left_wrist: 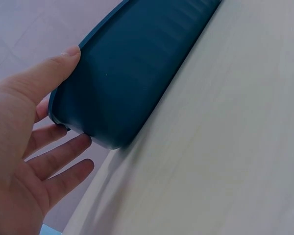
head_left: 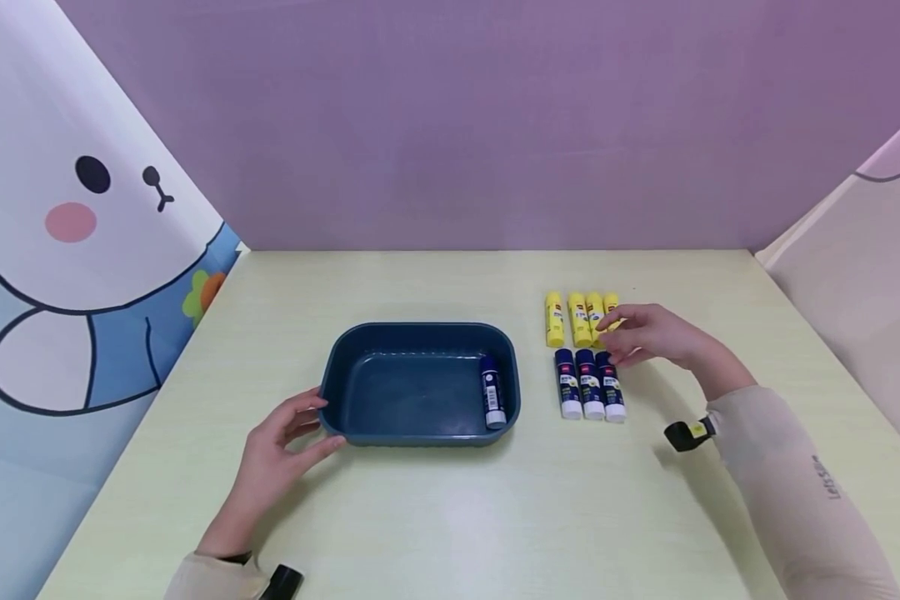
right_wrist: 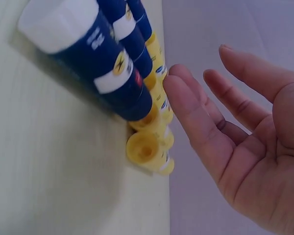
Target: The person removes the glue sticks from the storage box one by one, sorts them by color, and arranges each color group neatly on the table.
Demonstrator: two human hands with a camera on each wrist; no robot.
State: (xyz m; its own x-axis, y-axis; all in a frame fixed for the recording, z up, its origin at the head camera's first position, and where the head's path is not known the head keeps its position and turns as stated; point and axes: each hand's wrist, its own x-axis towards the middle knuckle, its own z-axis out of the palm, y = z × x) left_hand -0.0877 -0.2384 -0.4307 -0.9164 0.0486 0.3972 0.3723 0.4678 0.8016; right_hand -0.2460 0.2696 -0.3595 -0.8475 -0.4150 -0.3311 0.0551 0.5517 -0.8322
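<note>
A dark blue plastic tray [head_left: 420, 440] stands on the table, with one blue glue stick [head_left: 492, 393] lying at its right end. My left hand [head_left: 281, 442] rests at the tray's near left corner: the thumb touches the near side, the loosely extended fingers the left end. To the tray's right lie three blue glue sticks [head_left: 589, 385] with white ends, side by side. Behind them is a row of several yellow glue sticks [head_left: 555, 320]. My right hand [head_left: 648, 337] hovers over the right end of both rows, fingers apart and nothing between them in the right wrist view.
The pale table [head_left: 435, 517] meets a purple panel [head_left: 480, 150] at the back. A panel with a cartoon animal [head_left: 67, 225] stands on the left, and a light panel [head_left: 862, 275] on the right.
</note>
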